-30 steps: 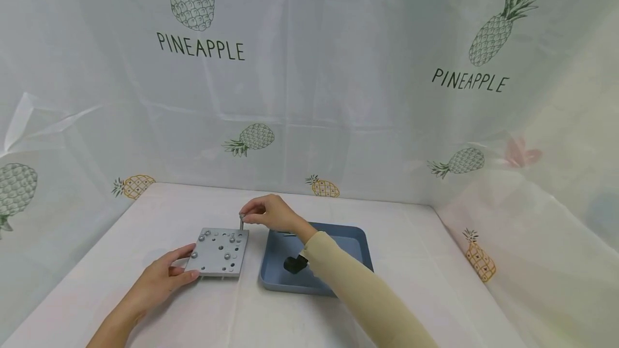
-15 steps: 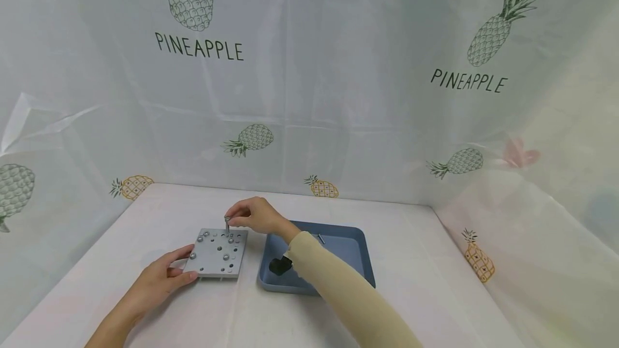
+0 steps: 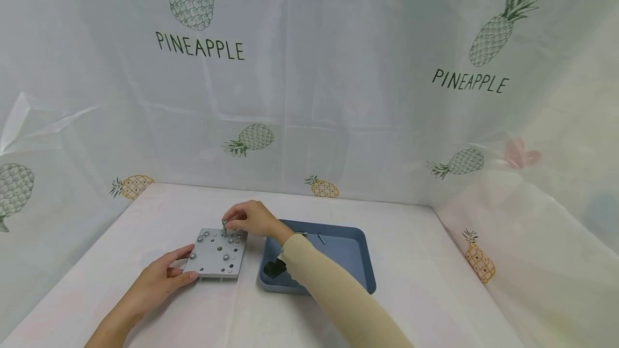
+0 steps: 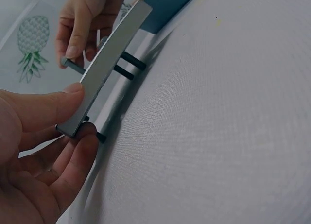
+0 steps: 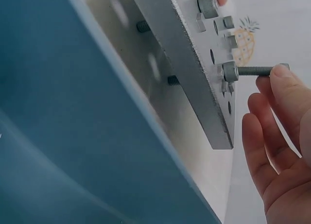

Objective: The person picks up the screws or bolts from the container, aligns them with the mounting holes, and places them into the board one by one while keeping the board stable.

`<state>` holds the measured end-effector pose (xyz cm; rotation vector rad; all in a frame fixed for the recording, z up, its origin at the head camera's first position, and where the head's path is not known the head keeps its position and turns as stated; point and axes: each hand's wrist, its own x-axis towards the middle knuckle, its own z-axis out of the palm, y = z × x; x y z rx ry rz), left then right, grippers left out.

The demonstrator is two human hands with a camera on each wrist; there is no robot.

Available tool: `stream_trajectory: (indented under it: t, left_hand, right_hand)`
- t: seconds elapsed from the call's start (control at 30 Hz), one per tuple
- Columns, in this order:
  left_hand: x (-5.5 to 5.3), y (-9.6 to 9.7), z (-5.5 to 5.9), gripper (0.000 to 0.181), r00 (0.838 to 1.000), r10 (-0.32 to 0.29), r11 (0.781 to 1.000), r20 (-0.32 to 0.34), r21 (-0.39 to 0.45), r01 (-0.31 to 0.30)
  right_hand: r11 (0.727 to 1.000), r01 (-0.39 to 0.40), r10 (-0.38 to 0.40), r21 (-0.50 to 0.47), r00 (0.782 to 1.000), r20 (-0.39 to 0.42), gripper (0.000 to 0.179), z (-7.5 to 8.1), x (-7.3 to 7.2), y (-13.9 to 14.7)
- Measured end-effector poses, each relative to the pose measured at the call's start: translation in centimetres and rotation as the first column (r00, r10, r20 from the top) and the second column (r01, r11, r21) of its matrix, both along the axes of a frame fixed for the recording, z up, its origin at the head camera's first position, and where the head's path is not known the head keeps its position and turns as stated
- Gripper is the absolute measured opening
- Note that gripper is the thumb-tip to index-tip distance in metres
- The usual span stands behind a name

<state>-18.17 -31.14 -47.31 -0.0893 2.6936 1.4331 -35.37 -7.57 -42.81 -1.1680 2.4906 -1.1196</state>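
Observation:
A grey metal plate (image 3: 211, 263) dotted with holes lies level over the table in the head view. My left hand (image 3: 157, 279) grips its left edge, thumb on the near corner and fingers at the side. Several socket-head bolts stand in the plate; their threaded ends (image 4: 133, 60) stick out underneath. Above the plate's far edge my right hand (image 3: 254, 219) pinches another bolt (image 5: 257, 71) near its head, between thumb and fingertips. That bolt points down at the plate, its lower end behind a seated bolt's head (image 5: 230, 71) in the right wrist view.
Right of the plate stands a blue tray (image 3: 369, 267), partly under the right forearm. Loose bolts (image 3: 321, 239) lie inside it. A black device (image 3: 274, 269) shows by the right sleeve. A pineapple-print curtain (image 3: 338, 95) hangs behind the white table (image 3: 416, 262).
My right hand has carried the bolt left from the plate's far right corner and lowered it a little toward the plate. The left hand and the plate have stayed nearly still.

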Motion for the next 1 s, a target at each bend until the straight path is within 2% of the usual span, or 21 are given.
stream_trajectory:
  t: [0.47, 1.0]
  left_hand:
    - [-0.03, 0.05, 0.2, 0.09, 1.0, 0.005, 1.0, 0.013, -0.007, -0.005]
    - [0.0, 0.14, 0.24, 0.089, 1.0, 0.004, 1.0, 0.013, 0.016, -0.004]
  right_hand:
    - [1.0, 0.006, -0.006, -0.013, 1.0, 0.022, 0.016, -0.22, 0.02, -0.27]
    - [0.998, -0.032, 0.031, 0.05, 0.999, 0.02, 0.012, -0.67, -0.17, -0.64]
